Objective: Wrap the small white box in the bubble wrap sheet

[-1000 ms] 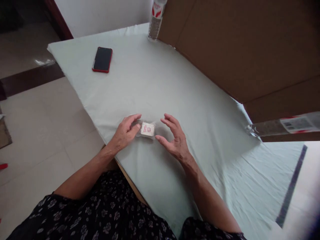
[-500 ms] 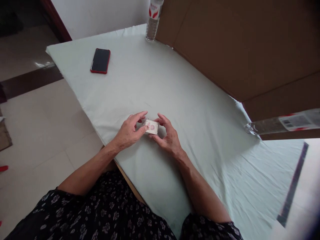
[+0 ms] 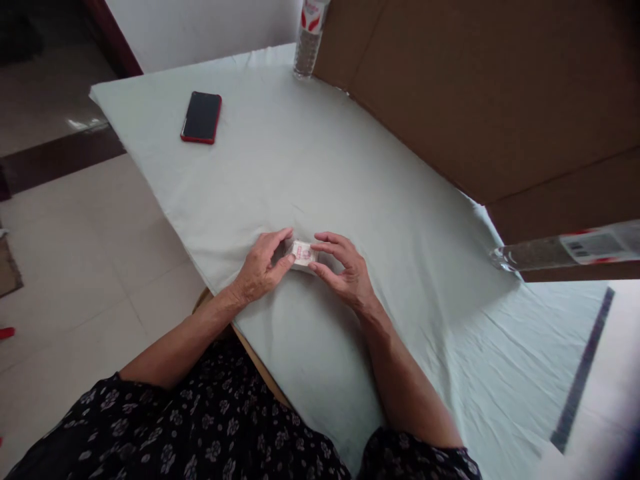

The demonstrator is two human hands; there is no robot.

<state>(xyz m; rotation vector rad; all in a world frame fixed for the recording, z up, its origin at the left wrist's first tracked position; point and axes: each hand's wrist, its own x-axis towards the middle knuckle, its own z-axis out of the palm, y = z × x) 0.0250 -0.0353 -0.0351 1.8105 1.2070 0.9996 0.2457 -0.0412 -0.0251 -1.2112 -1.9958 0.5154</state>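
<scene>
Bench [image 3: 320,153] pale green, near edge close by my left hand [image 3: 257,268]: half-curled, thumb on pack [image 3: 303,254], can't tell if gripping. My right hand [image 3: 349,272] pinches its right end. Room ahead toward phone [image 3: 201,117]; cardboard [image 3: 475,87] bounds the right.

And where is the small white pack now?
In the head view, the pack is just left of centre, between the left hand and the right hand.
</scene>
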